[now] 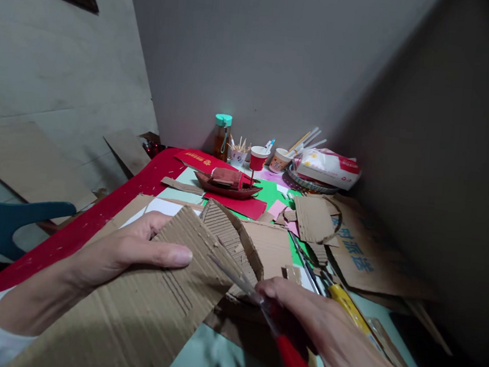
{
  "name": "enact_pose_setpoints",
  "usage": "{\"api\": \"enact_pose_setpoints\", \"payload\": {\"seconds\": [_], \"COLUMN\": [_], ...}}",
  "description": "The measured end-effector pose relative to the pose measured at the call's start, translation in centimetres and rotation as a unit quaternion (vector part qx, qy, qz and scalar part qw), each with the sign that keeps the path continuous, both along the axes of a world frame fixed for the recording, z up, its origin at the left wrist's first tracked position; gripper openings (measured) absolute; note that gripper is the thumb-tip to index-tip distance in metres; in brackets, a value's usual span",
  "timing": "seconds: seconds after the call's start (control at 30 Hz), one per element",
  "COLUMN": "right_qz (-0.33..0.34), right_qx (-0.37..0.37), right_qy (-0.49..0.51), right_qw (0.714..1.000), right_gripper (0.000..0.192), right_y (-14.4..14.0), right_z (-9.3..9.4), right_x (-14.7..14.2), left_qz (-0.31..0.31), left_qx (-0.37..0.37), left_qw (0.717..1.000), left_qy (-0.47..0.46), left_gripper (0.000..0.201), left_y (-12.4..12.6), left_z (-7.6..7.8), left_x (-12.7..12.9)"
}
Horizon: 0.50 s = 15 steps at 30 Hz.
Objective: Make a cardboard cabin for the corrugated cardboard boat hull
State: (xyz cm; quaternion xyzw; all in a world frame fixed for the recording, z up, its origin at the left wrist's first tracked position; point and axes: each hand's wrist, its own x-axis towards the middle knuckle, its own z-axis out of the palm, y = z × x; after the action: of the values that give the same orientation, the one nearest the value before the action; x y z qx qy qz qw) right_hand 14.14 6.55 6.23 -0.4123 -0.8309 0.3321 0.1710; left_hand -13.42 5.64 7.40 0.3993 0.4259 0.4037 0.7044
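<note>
Corrugated cardboard sheet (161, 296), raised just over the tabletop (109, 209), pinned under left hand (127, 250) in a closed thumb-on-top grip; right hand (334, 334) closed on red-handled scissors (260, 302), blades in the cut: best kept taut, short strokes, thumb clear.

Two hands (127, 250), one pair of scissors (259, 305), three paper cups (258, 158), one bottle (222, 137), one model boat (226, 184)
</note>
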Motion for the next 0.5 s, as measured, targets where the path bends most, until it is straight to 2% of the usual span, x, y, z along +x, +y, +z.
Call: {"api": "enact_pose_setpoints", "payload": {"seconds": [0.1,0.17,0.33,0.5], "right_qz": [0.032,0.024,0.008,0.023], "right_qx": [0.031,0.039,0.04,0.087], "right_qy": [0.019,0.009,-0.026,-0.002], "right_qw": [0.999,0.999,0.999,0.996], "right_gripper": [0.037,0.038,0.019,0.018], "right_y": [0.0,0.0,-0.1,0.2], "right_z": [-0.5,-0.3,1.0,1.1], "right_x": [0.1,0.0,-0.5,-0.4], "left_qz": [0.003,-0.003,-0.022,-0.036], "left_qx": [-0.006,-0.012,-0.011,-0.027], "left_qw": [1.0,1.0,1.0,0.998], "left_qy": [-0.002,-0.001,-0.001,-0.036], "left_gripper": [0.027,0.031,0.031,0.02], "left_y": [0.0,0.0,0.0,0.0], "left_z": [-0.1,-0.2,-0.2,-0.2], "left_x": [0.2,0.2,0.2,0.5]}}
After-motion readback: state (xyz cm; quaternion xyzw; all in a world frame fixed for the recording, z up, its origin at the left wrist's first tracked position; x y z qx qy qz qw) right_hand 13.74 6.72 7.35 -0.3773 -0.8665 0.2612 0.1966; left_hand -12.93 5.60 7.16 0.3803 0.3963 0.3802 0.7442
